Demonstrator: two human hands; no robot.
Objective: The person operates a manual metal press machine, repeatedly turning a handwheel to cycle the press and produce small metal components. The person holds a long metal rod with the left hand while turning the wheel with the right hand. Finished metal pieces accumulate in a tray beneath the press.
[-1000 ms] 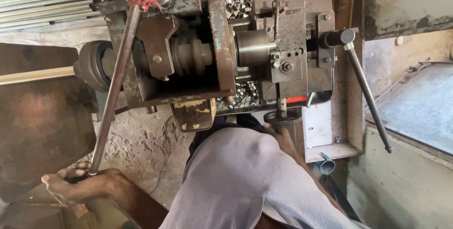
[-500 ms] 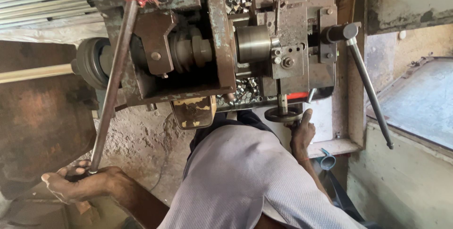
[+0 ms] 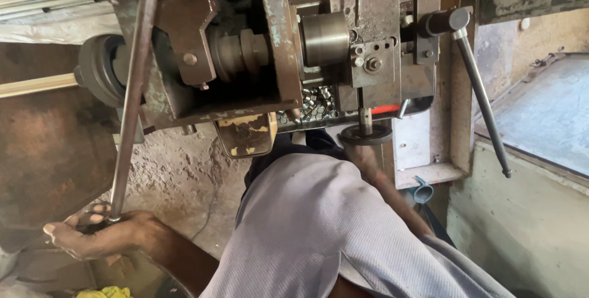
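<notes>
The left hand (image 3: 101, 235) sits low at about eight o'clock, fingers curled around the bottom end of a long lever rod (image 3: 130, 104). That rod runs up from the fist toward twelve, leaning slightly right, to a red-wrapped top at the lathe-like machine (image 3: 245, 52). The right hand (image 3: 363, 154) reaches up the middle, at about one o'clock from the shirt (image 3: 307, 230), meeting a small round handwheel (image 3: 366, 133) under the tool block; whether its fingers close on it I cannot tell. The left hand is the one with a sure hold. Small cut metal pieces (image 3: 313, 104) lie heaped in the machine bed beside the chuck (image 3: 325, 39). A second handle (image 3: 481, 98) slants down toward four o'clock, well apart from both hands.
</notes>
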